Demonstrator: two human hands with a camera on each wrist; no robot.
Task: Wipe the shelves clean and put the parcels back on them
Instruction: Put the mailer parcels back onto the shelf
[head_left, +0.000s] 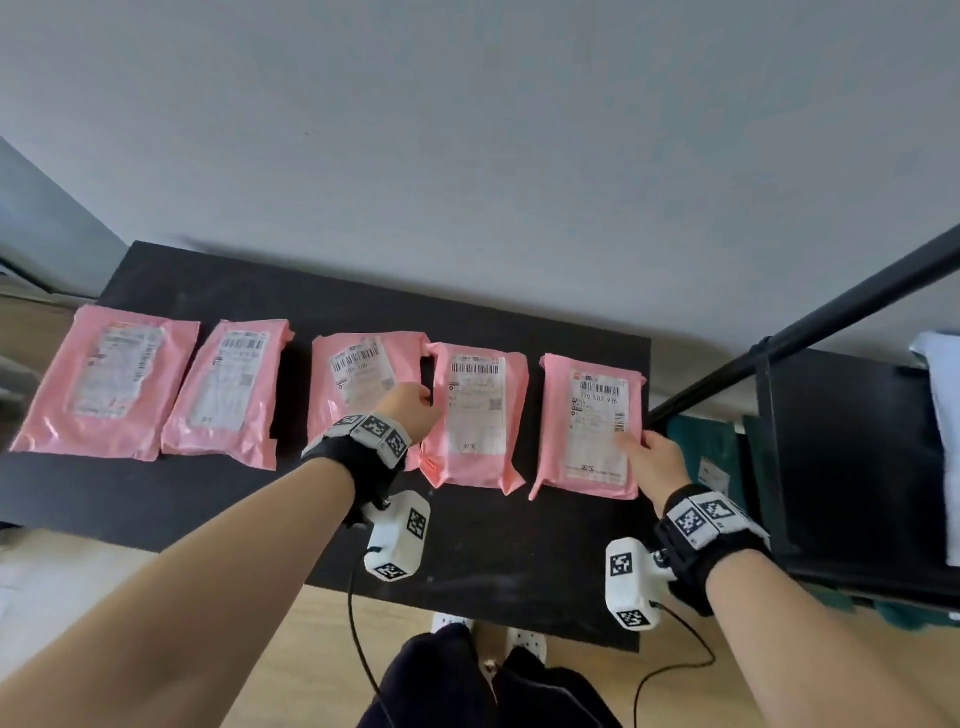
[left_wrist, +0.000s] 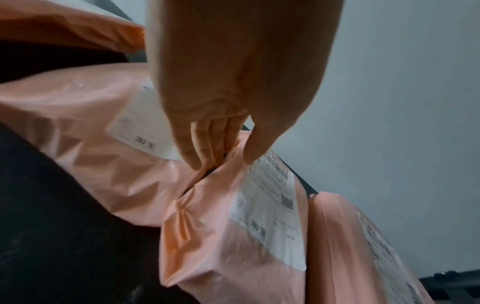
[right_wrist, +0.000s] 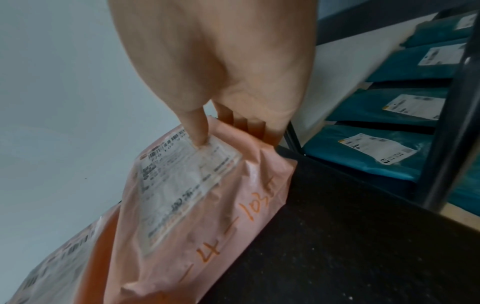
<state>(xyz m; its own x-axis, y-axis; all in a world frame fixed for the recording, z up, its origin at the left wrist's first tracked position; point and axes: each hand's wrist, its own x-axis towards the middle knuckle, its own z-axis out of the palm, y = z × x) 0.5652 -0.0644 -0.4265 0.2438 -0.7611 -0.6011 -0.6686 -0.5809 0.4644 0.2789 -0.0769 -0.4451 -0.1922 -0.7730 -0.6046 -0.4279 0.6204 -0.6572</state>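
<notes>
A pale wall backs a black shelf (head_left: 218, 499) that carries five pink parcels in a row. The left hand (head_left: 413, 410) pinches the left edge of the fourth parcel (head_left: 475, 415), thumb on top and fingers (left_wrist: 205, 148) tucked under where it meets the third parcel (head_left: 358, 379). The right hand (head_left: 657, 460) grips the right edge of the fifth parcel (head_left: 592, 426), thumb pressed on its label and fingers curled beneath, as the right wrist view shows. Two further parcels (head_left: 156, 384) lie to the left, untouched. Beyond the right hand stands a black rack (head_left: 810, 322) holding teal parcels (right_wrist: 405, 107) on a lower level. No cloth is identifiable, so the step in hand appears to be handling parcels, either lifting them off or setting them back; which one cannot be told. The next move calls for keeping both thin, slippery bags level and clear of their neighbours.
</notes>
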